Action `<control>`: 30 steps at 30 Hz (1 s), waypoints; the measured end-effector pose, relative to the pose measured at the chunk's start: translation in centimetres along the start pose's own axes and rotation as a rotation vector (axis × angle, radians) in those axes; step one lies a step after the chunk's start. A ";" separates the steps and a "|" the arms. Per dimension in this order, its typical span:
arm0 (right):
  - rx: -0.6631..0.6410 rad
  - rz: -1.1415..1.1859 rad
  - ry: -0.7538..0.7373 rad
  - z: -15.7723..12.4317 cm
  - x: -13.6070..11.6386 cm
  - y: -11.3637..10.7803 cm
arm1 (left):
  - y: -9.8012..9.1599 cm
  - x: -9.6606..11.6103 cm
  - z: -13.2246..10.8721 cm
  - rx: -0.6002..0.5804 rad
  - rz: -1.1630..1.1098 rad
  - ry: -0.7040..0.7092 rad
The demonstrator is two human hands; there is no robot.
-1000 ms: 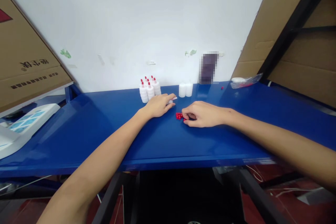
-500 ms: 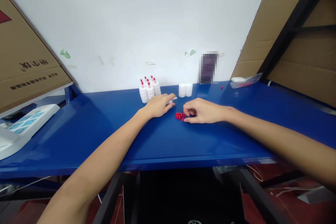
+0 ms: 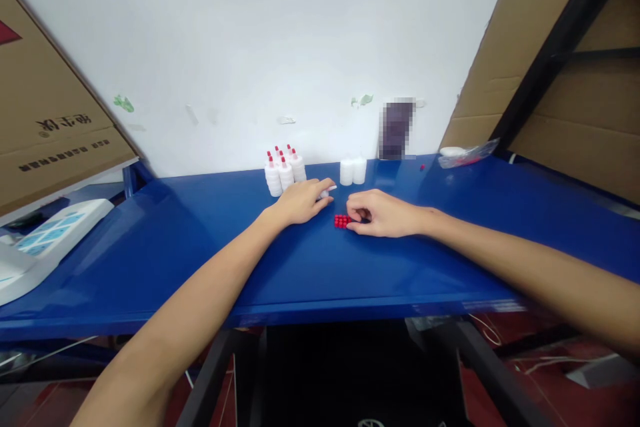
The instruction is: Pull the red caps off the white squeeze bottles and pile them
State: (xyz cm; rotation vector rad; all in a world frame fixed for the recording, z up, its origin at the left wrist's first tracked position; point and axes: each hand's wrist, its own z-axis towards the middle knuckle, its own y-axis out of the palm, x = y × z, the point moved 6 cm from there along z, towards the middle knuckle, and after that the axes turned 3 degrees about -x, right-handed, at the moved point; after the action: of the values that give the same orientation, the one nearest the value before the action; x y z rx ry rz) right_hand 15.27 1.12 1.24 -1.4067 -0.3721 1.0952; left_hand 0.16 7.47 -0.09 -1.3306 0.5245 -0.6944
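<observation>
A small cluster of red caps (image 3: 341, 221) lies on the blue table (image 3: 200, 247). My right hand (image 3: 380, 213) rests just right of the cluster, fingers curled with thumb and fingertips touching its edge. My left hand (image 3: 303, 200) lies on the table to the left, fingers closed round a small white bottle (image 3: 327, 192) whose end pokes out past the fingertips. Behind my left hand stands a group of white bottles with red caps (image 3: 283, 170). Two uncapped white bottles (image 3: 353, 171) stand further right near the wall.
A white scale with a keypad (image 3: 40, 240) sits at the left end. Cardboard boxes (image 3: 45, 120) lean at the left, a black shelf frame with cardboard (image 3: 565, 67) at the right. A clear plastic bag (image 3: 465, 153) and one stray red cap (image 3: 423, 167) lie far right.
My right hand has slid slightly left and closer to the red caps, fingers curling tighter onto them. My left hand has stayed put.
</observation>
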 end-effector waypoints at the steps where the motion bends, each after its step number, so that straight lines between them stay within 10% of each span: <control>1: -0.001 0.002 -0.001 0.0 0.0 0.0 | 0.0 0.0 0.0 -0.002 0.000 0.000; 30: -0.022 -0.019 0.020 0.0 0.6 0.2 | -0.1 0.3 0.0 0.010 -0.011 -0.002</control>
State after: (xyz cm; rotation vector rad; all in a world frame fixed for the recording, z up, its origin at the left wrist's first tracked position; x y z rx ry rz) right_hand 15.45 1.53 0.81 -1.4301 -0.3830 1.0635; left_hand 0.31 7.26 0.06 -1.3258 0.5124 -0.7035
